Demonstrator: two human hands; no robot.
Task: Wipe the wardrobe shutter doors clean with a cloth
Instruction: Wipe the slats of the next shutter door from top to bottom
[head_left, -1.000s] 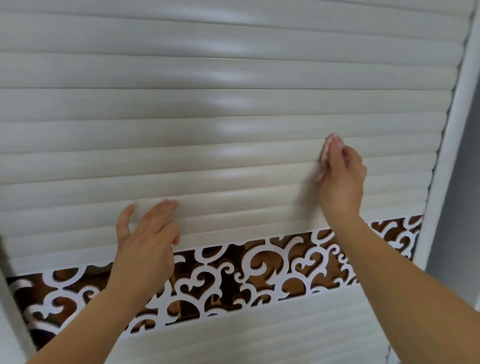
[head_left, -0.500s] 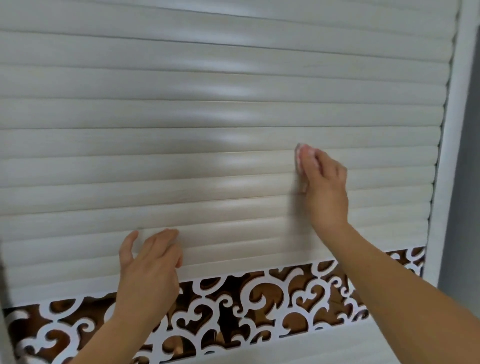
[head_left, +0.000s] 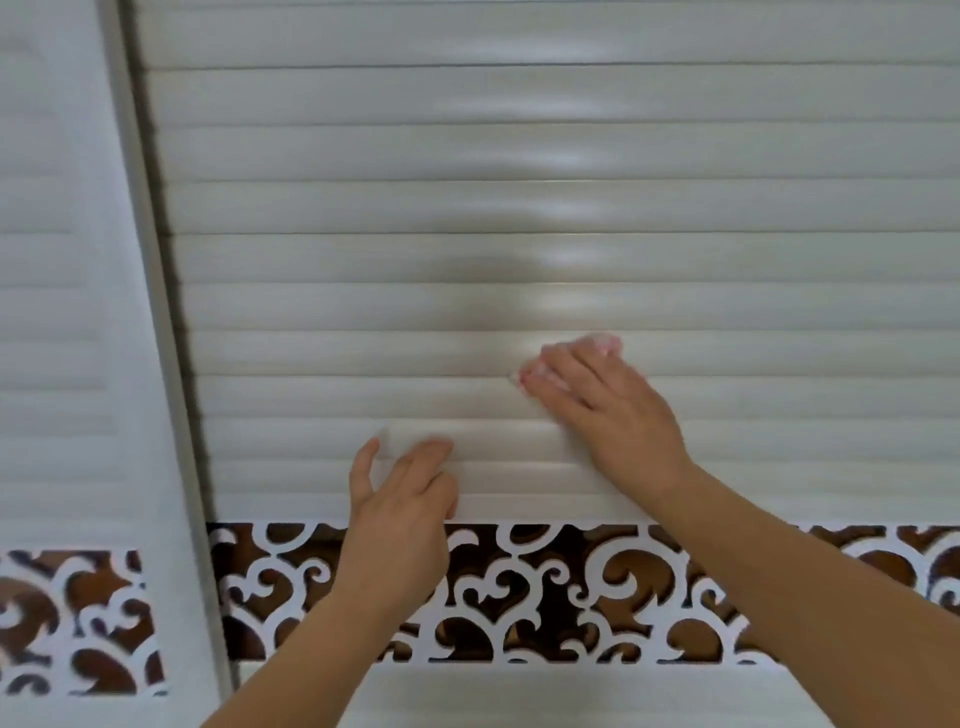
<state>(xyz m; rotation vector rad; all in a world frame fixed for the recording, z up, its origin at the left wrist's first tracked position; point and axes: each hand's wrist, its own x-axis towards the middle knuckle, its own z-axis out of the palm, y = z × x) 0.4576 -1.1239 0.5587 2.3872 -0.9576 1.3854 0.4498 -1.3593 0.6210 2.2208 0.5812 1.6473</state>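
The wardrobe shutter door (head_left: 519, 208) fills the view, made of cream horizontal slats. My right hand (head_left: 608, 410) lies flat on a lower slat and presses a small pink and white cloth (head_left: 597, 344) against it; only the cloth's edges show past my fingertips. My left hand (head_left: 400, 499) rests with straight fingers on the lowest slats, lower and to the left, holding nothing.
A band of white scroll fretwork over brown (head_left: 571, 587) runs below the slats. A vertical white frame post (head_left: 156, 312) stands at the left, with a second slatted door (head_left: 52, 260) beyond it.
My right hand has slid the cloth leftward along the slats, towards my left hand. The view has swung left, so the left frame post and neighbouring door now show.
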